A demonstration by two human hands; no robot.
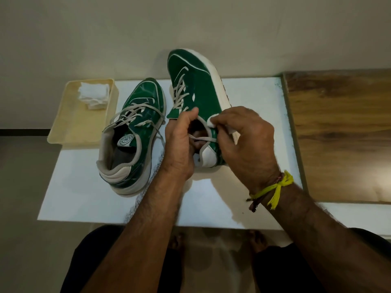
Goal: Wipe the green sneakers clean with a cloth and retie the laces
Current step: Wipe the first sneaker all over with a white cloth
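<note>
Two sneakers: both green with pale soles, on the white table in front of me.
Writing: a round emblem on the insole of the left sneaker; its letters are too small for me to read.
Left sneaker, axis: flat on its sole, heel toward me, toe pointing away and a little right, laces loose.
Right sneaker, axis: tipped up on its heel end, toe raised and pointing away, sole edge to the right.
My left hand: fingers curled into the shoe's opening, thumb up against the tongue, gripping the collar.
My right hand: fingertips pinched on a small white cloth pressed at the collar, beside a loose lace.
Right wrist: yellow thread band.
Tray: cream, at the table's far left, folded white cloths inside.
</note>
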